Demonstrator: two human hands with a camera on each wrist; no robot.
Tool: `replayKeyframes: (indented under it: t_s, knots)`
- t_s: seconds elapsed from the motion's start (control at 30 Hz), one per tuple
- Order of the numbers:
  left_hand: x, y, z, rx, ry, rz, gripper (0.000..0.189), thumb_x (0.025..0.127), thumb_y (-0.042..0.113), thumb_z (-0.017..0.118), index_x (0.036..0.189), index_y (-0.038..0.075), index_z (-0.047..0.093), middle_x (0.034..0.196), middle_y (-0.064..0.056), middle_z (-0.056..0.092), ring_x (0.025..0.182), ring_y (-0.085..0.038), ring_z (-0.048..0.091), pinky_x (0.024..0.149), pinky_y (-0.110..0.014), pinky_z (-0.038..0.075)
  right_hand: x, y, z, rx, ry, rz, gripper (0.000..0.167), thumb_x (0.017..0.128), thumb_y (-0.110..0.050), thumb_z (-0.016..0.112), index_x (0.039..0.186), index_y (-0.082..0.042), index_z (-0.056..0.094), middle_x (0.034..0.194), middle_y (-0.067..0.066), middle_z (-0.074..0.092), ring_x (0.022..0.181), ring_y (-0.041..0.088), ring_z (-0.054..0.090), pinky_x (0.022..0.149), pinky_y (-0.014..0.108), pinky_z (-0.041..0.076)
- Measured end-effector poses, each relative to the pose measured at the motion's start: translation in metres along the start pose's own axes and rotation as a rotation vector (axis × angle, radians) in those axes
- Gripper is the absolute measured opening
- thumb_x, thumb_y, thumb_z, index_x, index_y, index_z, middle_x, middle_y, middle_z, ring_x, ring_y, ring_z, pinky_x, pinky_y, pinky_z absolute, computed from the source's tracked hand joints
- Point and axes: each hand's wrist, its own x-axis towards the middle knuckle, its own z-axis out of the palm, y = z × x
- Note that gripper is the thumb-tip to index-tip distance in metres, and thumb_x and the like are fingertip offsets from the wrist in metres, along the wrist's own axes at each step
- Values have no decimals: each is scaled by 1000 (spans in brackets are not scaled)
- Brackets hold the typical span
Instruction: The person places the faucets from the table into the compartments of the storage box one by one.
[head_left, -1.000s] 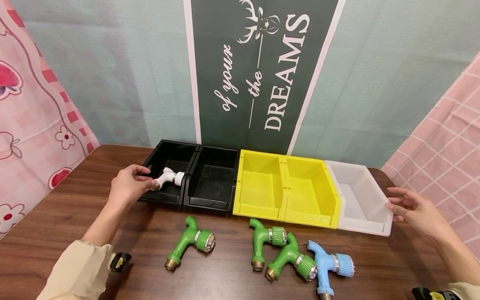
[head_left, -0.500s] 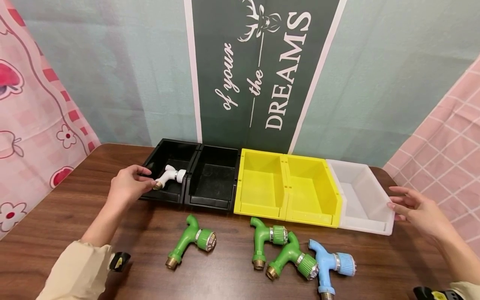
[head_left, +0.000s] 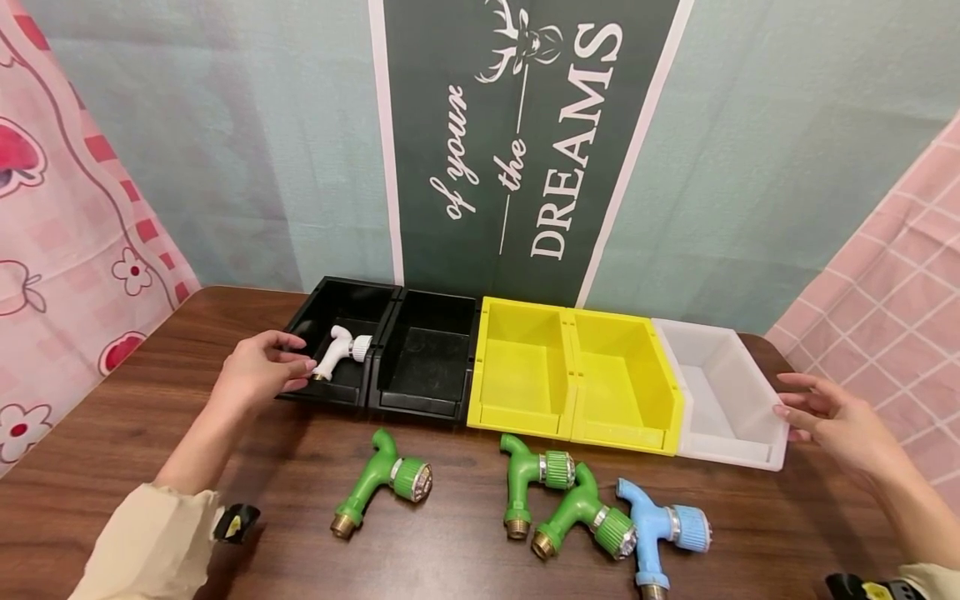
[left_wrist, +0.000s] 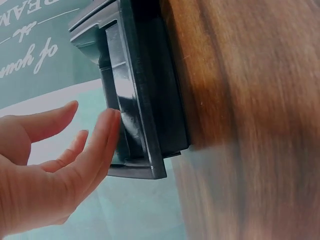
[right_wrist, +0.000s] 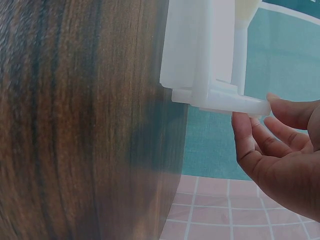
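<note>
A white tap (head_left: 341,352) lies in the leftmost black bin (head_left: 300,379), its brass thread toward the near left. My left hand (head_left: 258,371) is over that bin's left side, fingertips right at the tap's threaded end in the head view. In the left wrist view, the thumb and fingers of my left hand (left_wrist: 60,155) stand apart with nothing between them. My right hand (head_left: 836,421) holds the right side rim of the white bin (head_left: 731,452). The right wrist view has the thumb of my right hand (right_wrist: 285,145) at the rim's edge and the fingers on its outer side.
A second black bin (head_left: 420,407) and two yellow bins (head_left: 521,421) stand in the same row. Three green taps (head_left: 367,483) and a light blue tap (head_left: 651,529) lie on the wooden table (head_left: 442,567) in front. A printed cloth (head_left: 322,150) hangs behind.
The white tap's threaded end has left my left fingers, and the tap has turned slightly where it lies in the black bin. My right hand stays at the white bin.
</note>
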Motion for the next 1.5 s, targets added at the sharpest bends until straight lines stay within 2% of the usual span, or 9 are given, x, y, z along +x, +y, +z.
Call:
replayKeyframes:
  t_s: [0.17,0.57,0.77,1.03,1.27,1.5]
  knots:
    - [-2,1,-2,-65,-55,0,43,86,-2,59,121,-16,37,91,-15,63,70,-10,63,67,-29,53,0,1,0,18,-1,-6,46,87,3,57,105,-38,49,88,-23,58,69,3,61,55,24,52]
    - [-14,-1,3,-80,-122,-15,44,86,0,60,121,-15,36,88,-13,63,72,-15,63,68,-34,54,0,3,0,27,3,-11,45,87,3,57,105,-38,48,88,-22,59,69,4,61,55,24,52]
    - [-21,-2,7,-74,-154,6,43,86,0,61,118,-15,38,88,-15,63,74,-18,63,67,-35,54,0,3,0,29,0,-16,46,87,3,57,105,-38,49,88,-22,59,69,4,60,55,23,52]
    - [-27,-1,14,-50,-193,-4,40,85,2,63,115,-13,41,90,-18,63,79,-24,63,67,-36,54,-1,3,0,17,8,-9,45,87,2,58,105,-38,49,87,-23,59,68,4,60,55,24,52]
    - [-35,-1,19,-22,-257,-11,42,84,3,64,116,-12,41,87,-16,63,77,-25,63,67,-39,54,-1,3,-1,17,10,-21,46,87,3,58,104,-39,49,87,-23,59,67,5,61,54,24,52]
    - [-41,1,24,-9,-287,-4,41,83,2,64,116,-11,43,85,-14,64,76,-25,63,65,-39,54,-2,4,-1,5,10,-21,45,87,2,58,104,-39,48,87,-24,59,67,4,60,54,23,51]
